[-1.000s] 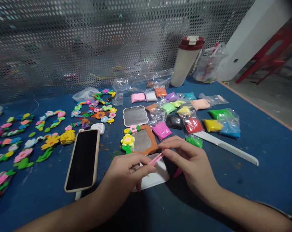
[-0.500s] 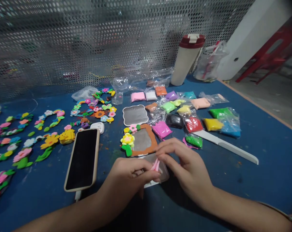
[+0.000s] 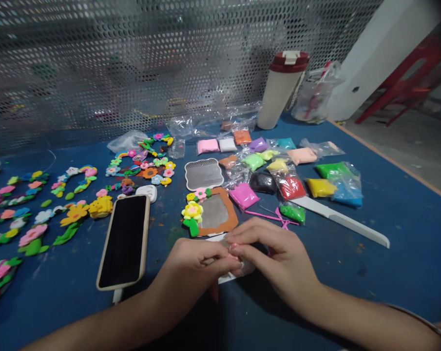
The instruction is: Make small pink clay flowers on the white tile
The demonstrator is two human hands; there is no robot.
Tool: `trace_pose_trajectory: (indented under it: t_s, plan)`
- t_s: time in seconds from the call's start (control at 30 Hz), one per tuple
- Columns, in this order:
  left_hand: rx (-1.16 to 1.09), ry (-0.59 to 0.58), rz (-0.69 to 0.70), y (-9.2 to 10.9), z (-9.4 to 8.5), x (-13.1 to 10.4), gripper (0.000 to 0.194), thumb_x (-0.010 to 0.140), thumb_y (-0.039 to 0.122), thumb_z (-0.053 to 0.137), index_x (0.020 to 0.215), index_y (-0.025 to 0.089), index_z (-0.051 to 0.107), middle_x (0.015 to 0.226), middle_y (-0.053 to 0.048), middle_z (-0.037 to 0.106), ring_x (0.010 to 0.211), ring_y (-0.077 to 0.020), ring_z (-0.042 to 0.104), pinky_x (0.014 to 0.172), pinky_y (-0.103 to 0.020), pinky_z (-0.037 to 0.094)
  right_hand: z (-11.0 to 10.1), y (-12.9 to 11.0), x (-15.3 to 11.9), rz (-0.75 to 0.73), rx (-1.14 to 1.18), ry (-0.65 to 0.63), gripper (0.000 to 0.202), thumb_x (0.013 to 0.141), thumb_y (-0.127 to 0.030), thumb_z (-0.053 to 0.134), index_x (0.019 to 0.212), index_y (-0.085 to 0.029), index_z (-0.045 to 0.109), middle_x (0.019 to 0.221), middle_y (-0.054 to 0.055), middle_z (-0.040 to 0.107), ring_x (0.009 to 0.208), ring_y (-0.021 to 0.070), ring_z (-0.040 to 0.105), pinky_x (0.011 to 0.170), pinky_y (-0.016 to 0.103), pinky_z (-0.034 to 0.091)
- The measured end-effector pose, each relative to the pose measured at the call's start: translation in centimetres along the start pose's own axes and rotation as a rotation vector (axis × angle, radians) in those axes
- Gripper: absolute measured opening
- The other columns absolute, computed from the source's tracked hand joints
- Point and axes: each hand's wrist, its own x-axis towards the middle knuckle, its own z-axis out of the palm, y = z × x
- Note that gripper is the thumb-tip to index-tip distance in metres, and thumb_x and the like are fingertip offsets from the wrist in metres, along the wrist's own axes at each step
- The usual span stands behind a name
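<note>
A small piece of pink clay (image 3: 234,248) is pinched in the fingertips of my left hand (image 3: 193,270). My right hand (image 3: 278,251) has its thumb and fingers closed on the same piece, so most of it is hidden. Beneath my fingers lies a white and translucent flat item (image 3: 225,279), mostly covered. Just beyond is a small mirror with a brown clay border (image 3: 232,214), decorated at its left with a yellow clay flower (image 3: 192,211), a pink one and green leaves. Behind it rests a bare wavy-edged mirror (image 3: 204,174).
Bagged clay, such as a magenta packet (image 3: 244,196) and a red one (image 3: 292,188), spreads across the back right. A white serrated knife (image 3: 344,222) and pink tool (image 3: 267,215) lie nearby. Left are a phone (image 3: 124,243) and several clay-decorated frames (image 3: 32,235). A tumbler (image 3: 280,92) stands behind.
My right hand has moved left and closed its fingertips on the pink clay, covering more of it. The pink tool now shows more fully. My left hand has barely moved.
</note>
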Motion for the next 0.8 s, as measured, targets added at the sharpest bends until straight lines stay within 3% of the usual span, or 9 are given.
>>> trace_pose_trajectory:
  t_s: [0.1, 0.2, 0.3, 0.4, 0.5, 0.7, 0.8]
  plan:
    - [-0.088, -0.043, -0.048, 0.2, 0.1, 0.0, 0.024, 0.076, 0.032, 0.061, 0.063, 0.016, 0.072, 0.044, 0.005, 0.052, 0.040, -0.0077, 0.047, 0.045, -0.019, 0.033, -0.6, 0.1, 0.4, 0.051, -0.055, 0.103, 0.009, 0.083, -0.019, 0.064, 0.076, -0.024, 0.068, 0.080, -0.003, 0.069, 0.079, 0.0104, 0.062, 0.072, 0.022, 0.048]
    - [-0.185, -0.017, -0.106, 0.1, 0.0, 0.3, 0.016, 0.070, 0.031, 0.066, 0.074, 0.017, 0.071, 0.045, 0.006, 0.055, 0.043, -0.0089, 0.048, 0.045, -0.018, 0.032, -1.1, 0.5, 0.6, 0.085, -0.062, 0.180, 0.009, 0.082, -0.023, 0.065, 0.088, -0.028, 0.068, 0.093, -0.004, 0.069, 0.092, 0.0113, 0.061, 0.081, 0.023, 0.047]
    - [-0.247, -0.020, -0.104, -0.1, -0.1, 0.5, 0.025, 0.065, 0.029, 0.070, 0.088, 0.019, 0.069, 0.045, 0.006, 0.058, 0.043, -0.0095, 0.049, 0.045, -0.018, 0.033, -0.9, 0.6, 0.4, 0.059, -0.044, 0.081, 0.026, 0.079, -0.022, 0.068, 0.104, -0.031, 0.066, 0.109, -0.003, 0.066, 0.104, 0.0126, 0.058, 0.091, 0.026, 0.044]
    - [-0.269, -0.004, -0.114, -0.2, 0.0, 0.5, 0.012, 0.065, 0.026, 0.069, 0.073, 0.017, 0.068, 0.044, 0.006, 0.056, 0.042, -0.0084, 0.048, 0.044, -0.017, 0.033, -0.3, 0.4, 0.1, 0.080, -0.008, -0.093, 0.019, 0.081, -0.020, 0.066, 0.098, -0.028, 0.070, 0.103, -0.001, 0.069, 0.095, 0.0120, 0.062, 0.084, 0.025, 0.048]
    - [-0.224, 0.037, -0.136, -0.3, 0.1, 0.3, 0.014, 0.065, 0.025, 0.069, 0.057, 0.015, 0.064, 0.041, 0.007, 0.051, 0.036, -0.0065, 0.045, 0.039, -0.017, 0.030, 0.2, 0.3, -0.2, 0.098, 0.002, -0.121, 0.011, 0.083, -0.018, 0.063, 0.085, -0.024, 0.072, 0.085, -0.001, 0.072, 0.079, 0.0111, 0.065, 0.071, 0.023, 0.049]
    - [-0.211, -0.021, -0.078, -0.3, 0.3, 0.1, 0.024, 0.071, 0.030, 0.063, 0.054, 0.014, 0.064, 0.051, 0.003, 0.059, 0.037, -0.0054, 0.046, 0.040, -0.017, 0.031, -0.6, 0.1, -0.1, 0.125, -0.079, 0.058, 0.010, 0.083, -0.022, 0.064, 0.073, -0.023, 0.066, 0.073, -0.004, 0.068, 0.070, 0.0105, 0.061, 0.064, 0.022, 0.046]
    - [-0.289, 0.007, -0.088, -0.4, 0.1, 0.3, 0.011, 0.066, 0.027, 0.066, 0.068, 0.016, 0.066, 0.052, 0.004, 0.060, 0.041, -0.0075, 0.050, 0.043, -0.017, 0.033, -1.1, 0.2, 0.1, 0.101, -0.101, 0.179, 0.002, 0.083, -0.026, 0.064, 0.082, -0.025, 0.065, 0.081, -0.004, 0.066, 0.077, 0.0105, 0.060, 0.069, 0.022, 0.046]
